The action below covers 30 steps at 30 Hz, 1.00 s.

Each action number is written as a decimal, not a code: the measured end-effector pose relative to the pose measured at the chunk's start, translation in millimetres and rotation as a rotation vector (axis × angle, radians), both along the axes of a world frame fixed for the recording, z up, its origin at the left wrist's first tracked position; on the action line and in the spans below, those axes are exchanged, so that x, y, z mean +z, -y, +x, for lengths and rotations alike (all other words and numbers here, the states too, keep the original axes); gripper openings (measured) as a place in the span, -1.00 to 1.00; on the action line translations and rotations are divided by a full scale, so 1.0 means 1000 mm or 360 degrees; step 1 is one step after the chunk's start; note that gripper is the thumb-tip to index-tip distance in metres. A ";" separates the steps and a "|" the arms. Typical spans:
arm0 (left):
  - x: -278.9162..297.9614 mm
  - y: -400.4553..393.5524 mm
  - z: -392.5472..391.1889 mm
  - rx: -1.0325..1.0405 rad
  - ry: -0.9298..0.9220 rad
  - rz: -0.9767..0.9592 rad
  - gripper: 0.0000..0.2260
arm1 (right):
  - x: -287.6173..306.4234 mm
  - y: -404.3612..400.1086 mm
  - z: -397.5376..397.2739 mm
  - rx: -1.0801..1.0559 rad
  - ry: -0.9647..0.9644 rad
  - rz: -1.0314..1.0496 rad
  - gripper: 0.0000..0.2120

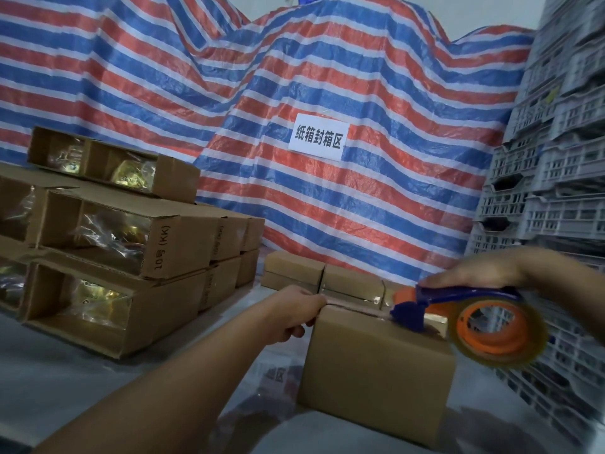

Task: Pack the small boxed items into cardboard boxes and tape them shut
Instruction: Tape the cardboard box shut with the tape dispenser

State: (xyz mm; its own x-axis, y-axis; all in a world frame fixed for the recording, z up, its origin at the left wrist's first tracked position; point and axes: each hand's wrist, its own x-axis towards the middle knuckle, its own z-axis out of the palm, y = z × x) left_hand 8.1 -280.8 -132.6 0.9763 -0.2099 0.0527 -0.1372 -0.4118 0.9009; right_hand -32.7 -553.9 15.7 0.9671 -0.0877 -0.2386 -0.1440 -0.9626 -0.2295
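While left hand grips carton (flaps closed), right hand fingers hold tape dispenser.

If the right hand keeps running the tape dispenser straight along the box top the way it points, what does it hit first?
Probably the left hand, gripping the far-left top edge of the cardboard box. The right hand points the tape dispenser leftward along the seam; depth is uncertain.

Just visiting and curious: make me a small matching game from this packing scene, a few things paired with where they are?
Things:
1. blue-and-orange tape dispenser
2. white paper sign
3. grey plastic crates
4. plain brown cardboard box

Places:
A. stacked at the right edge
B. on the striped tarpaulin
C. in the right hand
D. steadied by the left hand

Pairs: 1-C, 2-B, 3-A, 4-D
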 end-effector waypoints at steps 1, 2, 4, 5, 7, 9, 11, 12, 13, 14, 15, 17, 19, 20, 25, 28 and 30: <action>0.002 0.000 -0.001 -0.0007 0.0002 0.0029 -0.65 | -0.004 0.000 0.001 -0.0022 0.0039 -0.0045 -0.33; 0.004 -0.001 -0.002 -0.0007 0.0012 0.0090 -0.65 | -0.007 0.000 0.001 -0.0051 0.0077 -0.0067 -0.36; 0.014 -0.001 -0.006 0.0010 0.0089 0.0310 -0.64 | -0.009 -0.001 -0.001 -0.0041 0.0088 -0.0113 -0.44; 0.020 -0.001 -0.008 0.0062 0.0191 0.0469 -0.63 | -0.009 -0.001 -0.001 -0.0019 0.0075 -0.0119 -0.49; 0.032 0.006 -0.013 0.0273 0.0588 0.0817 -0.68 | -0.010 0.000 -0.001 -0.0015 0.0072 -0.0076 -0.49; 0.039 0.022 -0.026 0.0242 0.1000 0.0877 -0.74 | -0.012 0.002 -0.001 -0.0030 0.0077 -0.0029 -0.44; 0.039 0.040 -0.040 -0.0184 0.1017 0.0873 -0.70 | -0.015 0.004 -0.001 -0.0037 0.0087 0.0027 -0.43; 0.035 0.046 -0.044 -0.0381 0.0919 0.0967 -0.63 | -0.015 0.005 -0.002 -0.0034 0.0077 0.0050 -0.45; 0.030 0.050 -0.045 -0.0487 0.0869 0.1131 -0.52 | -0.016 0.007 -0.002 -0.0029 0.0061 0.0063 -0.47; 0.025 0.051 -0.045 -0.0504 0.0894 0.1305 -0.40 | -0.016 0.008 -0.002 -0.0020 0.0050 0.0073 -0.46; 0.022 0.050 -0.043 -0.0480 0.0946 0.1417 -0.31 | -0.017 0.010 -0.001 -0.0005 0.0043 0.0091 -0.44; 0.020 0.048 -0.043 -0.0447 0.0995 0.1470 -0.27 | -0.015 0.018 -0.001 0.0040 0.0038 0.0140 -0.38; 0.020 0.046 -0.043 -0.0440 0.0989 0.1433 -0.29 | -0.009 0.032 -0.006 0.0092 0.0049 0.0200 -0.38; 0.020 0.047 -0.044 -0.0445 0.0982 0.1428 -0.29 | -0.005 0.043 -0.010 0.0093 0.0051 0.0261 -0.39; 0.019 0.046 -0.044 -0.0454 0.0990 0.1419 -0.31 | -0.019 0.083 -0.027 0.0085 0.0088 0.0402 -0.60; 0.024 0.047 -0.042 -0.0489 0.0912 0.1365 -0.33 | -0.038 0.083 -0.022 0.0097 0.0128 0.0359 -0.60; 0.032 0.052 -0.042 -0.0496 0.0808 0.1328 -0.30 | -0.042 0.085 -0.021 0.0075 0.0169 0.0263 -0.49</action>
